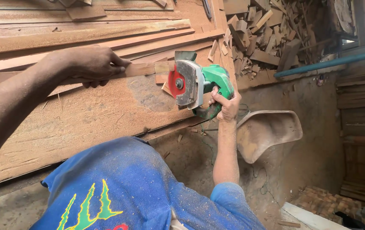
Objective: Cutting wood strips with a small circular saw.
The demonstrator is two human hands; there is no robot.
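Note:
My left hand (89,64) presses a thin wooden strip (142,69) flat on a sawdust-covered wooden bench (84,115). My right hand (226,104) grips the green body of a handheld power cutter (199,85) with a grey guard and a red disc. The red disc (175,82) meets the right end of the strip, where small cut-off pieces (163,78) lie. I wear a blue shirt dusted with sawdust.
Long planks (84,36) are stacked along the back of the bench. A heap of wood offcuts (263,34) lies at the upper right. A dusty plastic chair seat (267,130) stands right of my arm, with a blue pipe (331,63) above and small blocks (323,200) on the floor.

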